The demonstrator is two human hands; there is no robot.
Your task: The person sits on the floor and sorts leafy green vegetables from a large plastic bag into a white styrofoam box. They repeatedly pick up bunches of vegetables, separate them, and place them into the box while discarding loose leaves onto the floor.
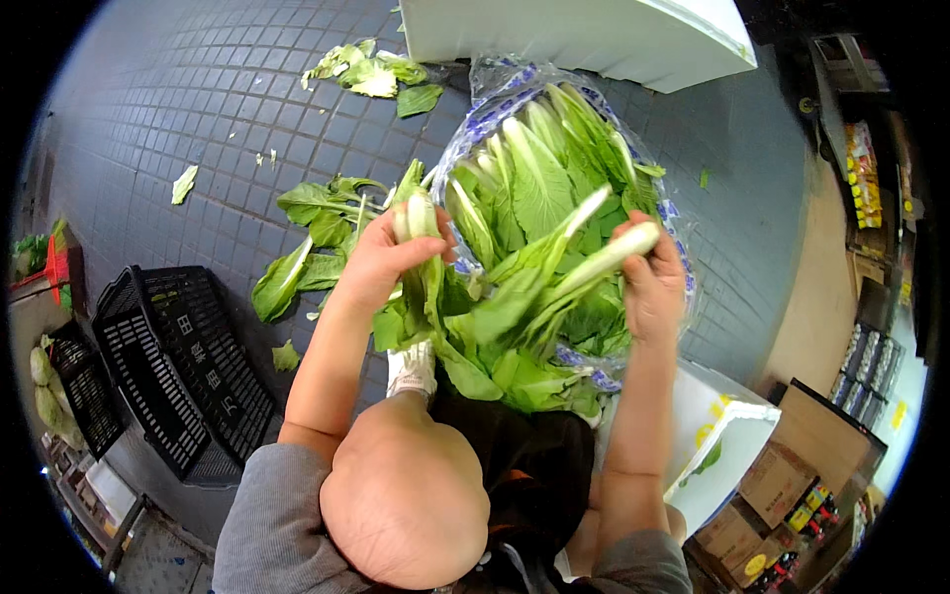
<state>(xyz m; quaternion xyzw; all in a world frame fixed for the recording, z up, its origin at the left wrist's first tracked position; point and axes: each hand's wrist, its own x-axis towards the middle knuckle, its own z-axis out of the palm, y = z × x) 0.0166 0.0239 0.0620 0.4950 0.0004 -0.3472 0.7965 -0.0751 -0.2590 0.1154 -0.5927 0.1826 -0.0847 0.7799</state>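
Note:
My left hand [390, 252] grips a leafy green [421, 289] near its pale stem end, and the leaves hang down below my fingers. In my right hand [654, 286] is the thick white stem base of another leafy green [594, 269], its leaves pointing down and left, partly blurred. Between and beyond both hands lies a clear plastic bag [454, 160] with blue print, filled with a heap of similar leafy greens [545, 167]. More loose leaves [512, 382] lie at the near side of the bag, by my legs.
Torn leaves [312, 237] lie on the tiled floor [215, 141] left of the bag, with another pile [371, 74] farther off. White foam boxes stand beyond the bag [579, 37] and at near right [668, 423]. A black plastic crate [185, 371] sits at left; cardboard boxes [779, 482] at right.

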